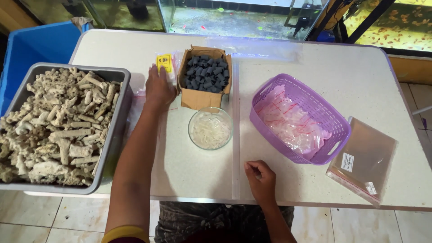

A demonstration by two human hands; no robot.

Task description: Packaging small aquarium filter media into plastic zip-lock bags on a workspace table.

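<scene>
Head view looks down on both hands: the left hand [158, 88] lies flat with its fingers [154, 72] spread apart, pressing on a small yellow-labelled packet [165, 62] and some clear bags just beside a cardboard box [203, 96] filled with dark grey cylindrical pieces [207, 73]. The right hand [261, 178] rests on the white table [189, 171] near its front edge, fingers curled loosely together; whether they pinch anything is too small to tell. Between the two hands stands a round glass bowl [210, 128] of pale, thin white pieces. Further left sits a grey tub [118, 108] heaped with rough coral rubble, touching the table's left side; to the right, a purple basket [270, 87] holds clear bags with red strips, and a stack of flat clear sleeves [365, 158] lies just beside it at the table's corner. As a judgement: the left forearm passes close to the bowl and box, so a careless pull back could nudge either, and the sleeves near the edge could slide off.
</scene>
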